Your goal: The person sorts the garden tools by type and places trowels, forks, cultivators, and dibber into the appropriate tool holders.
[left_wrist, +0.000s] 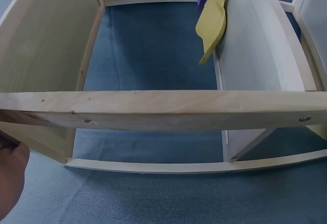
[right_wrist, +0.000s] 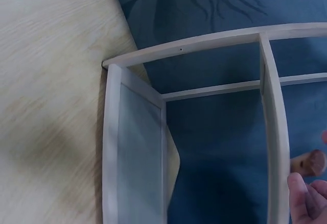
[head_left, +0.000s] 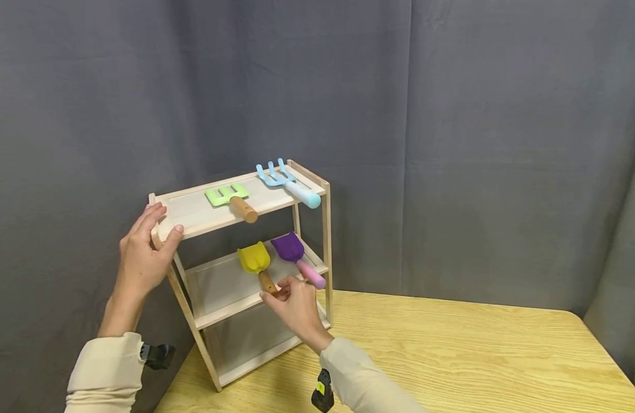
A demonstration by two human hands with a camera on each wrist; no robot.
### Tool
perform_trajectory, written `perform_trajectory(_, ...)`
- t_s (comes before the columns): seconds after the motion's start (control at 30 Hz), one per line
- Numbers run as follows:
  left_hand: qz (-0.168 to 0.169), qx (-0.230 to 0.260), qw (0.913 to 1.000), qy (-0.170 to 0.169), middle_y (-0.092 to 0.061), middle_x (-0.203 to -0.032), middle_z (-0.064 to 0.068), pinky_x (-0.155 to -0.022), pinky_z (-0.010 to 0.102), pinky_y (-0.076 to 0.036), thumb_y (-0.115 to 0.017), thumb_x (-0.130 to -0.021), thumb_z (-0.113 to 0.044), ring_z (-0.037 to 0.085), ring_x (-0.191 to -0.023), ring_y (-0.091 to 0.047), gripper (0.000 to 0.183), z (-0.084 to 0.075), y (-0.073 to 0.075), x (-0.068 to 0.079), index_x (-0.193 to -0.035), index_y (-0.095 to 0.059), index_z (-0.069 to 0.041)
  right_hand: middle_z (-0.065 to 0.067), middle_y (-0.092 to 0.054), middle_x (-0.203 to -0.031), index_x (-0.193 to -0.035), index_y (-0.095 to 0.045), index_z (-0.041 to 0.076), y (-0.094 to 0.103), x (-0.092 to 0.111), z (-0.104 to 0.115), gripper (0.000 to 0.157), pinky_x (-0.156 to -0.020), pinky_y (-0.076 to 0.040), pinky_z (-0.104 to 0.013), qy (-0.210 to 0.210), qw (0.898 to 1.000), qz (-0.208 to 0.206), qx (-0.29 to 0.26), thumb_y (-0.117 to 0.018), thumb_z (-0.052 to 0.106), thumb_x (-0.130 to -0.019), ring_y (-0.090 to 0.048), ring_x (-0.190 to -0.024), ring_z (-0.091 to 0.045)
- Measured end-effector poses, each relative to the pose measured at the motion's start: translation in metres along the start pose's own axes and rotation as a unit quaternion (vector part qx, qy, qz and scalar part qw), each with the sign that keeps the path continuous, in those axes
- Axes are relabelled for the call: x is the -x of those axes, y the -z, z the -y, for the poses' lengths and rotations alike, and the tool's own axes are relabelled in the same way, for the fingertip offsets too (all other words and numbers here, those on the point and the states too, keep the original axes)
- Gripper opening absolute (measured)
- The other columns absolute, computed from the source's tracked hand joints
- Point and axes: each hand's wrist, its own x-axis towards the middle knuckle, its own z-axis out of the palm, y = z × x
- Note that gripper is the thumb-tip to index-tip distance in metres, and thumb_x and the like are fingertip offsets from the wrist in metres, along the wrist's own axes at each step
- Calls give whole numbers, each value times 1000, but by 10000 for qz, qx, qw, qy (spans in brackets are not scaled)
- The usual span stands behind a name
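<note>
A small three-tier wooden shelf stands on the table. My left hand grips its upper left corner, fingers over the side rim and thumb at the front edge. A toy shovel with a yellow blade lies on the middle tier, its wooden handle jutting past the front edge. Thumb and fingers of my right hand pinch the end of that handle. Right beside it rests a purple shovel with a pink handle. The top tier carries a green toy fork and a light-blue fork.
The wood-grain table stretches to the right of the shelf, with its far edge along a grey curtain. Below the middle tier is the bottom tier. An upright post stands close to my right hand.
</note>
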Motion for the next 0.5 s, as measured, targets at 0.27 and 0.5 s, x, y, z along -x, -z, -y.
perform_trajectory(0.27, -225, -216, 9995, -15, -54, -133, 23, -104, 50, -35, -66, -87, -20, 37, -130, -43, 48, -13, 2, 3, -126, -59, 9, -15, -70, -87, -96, -67, -4, 32, 3, 4, 31, -61, -53, -21, 347, 9987, -50, -359, -76, 23, -83, -67, -69, -15)
perform_trajectory(0.5, -526, -641, 9948, -586, -56, -127, 29, -101, 52, -37, -67, -85, -12, 41, -125, -46, 46, -32, 14, 0, -123, -60, 13, 0, -69, -85, -96, -69, 5, 79, 13, 2, 19, -62, -55, -29, 718, 9954, -410, -487, -75, 19, -84, -66, -74, -12)
